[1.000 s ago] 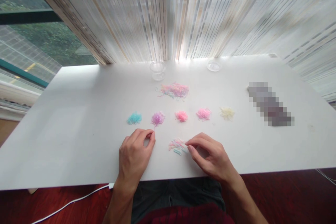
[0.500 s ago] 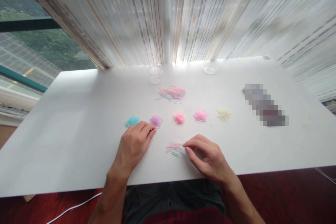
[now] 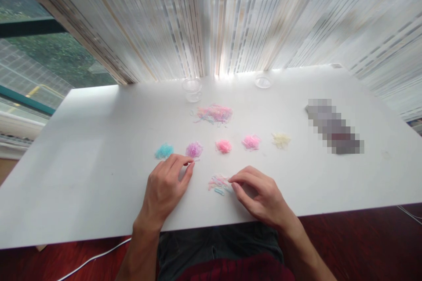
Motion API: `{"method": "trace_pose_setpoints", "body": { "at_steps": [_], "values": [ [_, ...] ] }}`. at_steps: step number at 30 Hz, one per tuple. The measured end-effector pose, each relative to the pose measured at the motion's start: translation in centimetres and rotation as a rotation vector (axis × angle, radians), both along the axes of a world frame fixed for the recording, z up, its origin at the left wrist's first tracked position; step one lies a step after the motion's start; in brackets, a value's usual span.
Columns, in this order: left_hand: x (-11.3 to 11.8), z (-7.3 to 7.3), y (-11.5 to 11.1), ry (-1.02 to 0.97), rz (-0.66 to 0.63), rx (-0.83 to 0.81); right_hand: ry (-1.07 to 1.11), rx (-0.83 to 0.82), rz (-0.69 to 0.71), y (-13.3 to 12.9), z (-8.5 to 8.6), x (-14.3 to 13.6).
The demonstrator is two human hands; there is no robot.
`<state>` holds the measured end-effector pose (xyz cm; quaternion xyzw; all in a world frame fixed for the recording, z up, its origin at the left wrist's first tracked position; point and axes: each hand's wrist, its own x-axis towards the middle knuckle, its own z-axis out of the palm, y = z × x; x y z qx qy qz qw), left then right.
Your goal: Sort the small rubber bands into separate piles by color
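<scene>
The pale purple strand [image 3: 197, 160] lies a little left of the frame's middle, at the fingertips of the left hand [image 3: 167, 186], just below the purple pile [image 3: 194, 149]; thumb and forefinger come close together there, but from where I stand I can't tell whether they pinch it. It looks like a scrap of thin elastic, so I'd expect it to be almost weightless, soft and springy, a touch slippery, and likely to snap if pulled hard; best taken by one end, between fingertip pads. To its right, at the lower centre of the frame, the right hand [image 3: 260, 191] is loosely curled, thumb and forefinger tips slightly parted at the edge of a small mixed heap [image 3: 217, 181], with nothing I can see gripped. The purple pile belongs to a row across the middle: a teal pile [image 3: 164, 151] on its left, then a coral pile [image 3: 223, 146], a pink pile [image 3: 251, 142] and a yellow pile [image 3: 281, 140] on its right. Above the row sits a larger mixed heap [image 3: 215, 114]. Further up, a clear cup [image 3: 192, 90] stands upright on the white surface [image 3: 82, 175], no coloured strands showing through its wall; well to its right lies a clear lid [image 3: 263, 81].
</scene>
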<state>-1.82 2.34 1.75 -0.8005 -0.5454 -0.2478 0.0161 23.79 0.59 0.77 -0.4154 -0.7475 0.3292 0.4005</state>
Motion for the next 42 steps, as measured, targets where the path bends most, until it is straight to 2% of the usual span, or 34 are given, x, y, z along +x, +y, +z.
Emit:
{"method": "trace_pose_setpoints", "body": {
  "at_steps": [2, 4, 9, 15, 33, 35, 37, 42],
  "values": [
    [0.2, -0.1, -0.4, -0.015, -0.034, -0.016, 0.003, 0.004, -0.011, 0.0, 0.0, 0.0],
    [0.2, -0.3, -0.6, -0.014, -0.015, -0.012, 0.002, 0.004, -0.016, 0.0, 0.0, 0.0],
    [0.1, -0.7, -0.5, -0.001, 0.174, -0.029, -0.002, -0.001, -0.004, 0.0, 0.0, 0.0],
    [1.3, -0.5, 0.1, -0.051, 0.330, -0.111, -0.008, -0.008, -0.007, 0.1, 0.1, -0.1],
    [2.0, -0.8, -0.1, -0.061, 0.324, -0.029, -0.008, 0.000, 0.016, 0.0, 0.0, 0.0],
    [1.9, -0.7, -0.4, -0.080, 0.298, -0.021, -0.008, 0.001, 0.012, 0.0, 0.0, 0.0],
    [1.9, -0.5, -0.8, -0.115, 0.220, -0.031, 0.001, 0.002, 0.001, 0.0, -0.1, 0.0],
    [2.1, 0.3, -2.2, -0.193, -0.141, -0.216, 0.003, 0.031, -0.022, 0.0, -0.5, 0.0]
  ]
}}
